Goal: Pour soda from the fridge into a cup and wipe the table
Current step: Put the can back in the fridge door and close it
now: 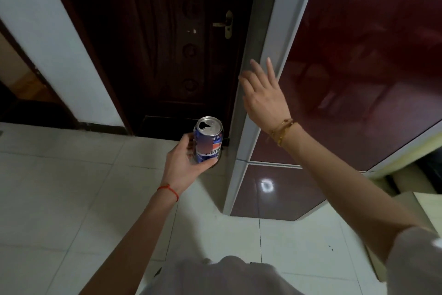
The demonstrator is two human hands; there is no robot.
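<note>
My left hand (185, 163) grips a blue soda can (208, 142) upright at waist height; the can's silver top shows an opened mouth. My right hand (262, 93) is raised with fingers spread, holding nothing, its fingertips near the grey side edge of the dark red fridge (358, 67). The fridge doors look closed, upper and lower panels flush. No cup, cloth or table top with a cup is in view.
A dark wooden door (167, 43) with a brass handle (227, 24) stands just left of the fridge. White floor tiles (71, 199) spread below. A pale wooden furniture corner (425, 208) juts in at the right edge. An open doorway lies at the far left.
</note>
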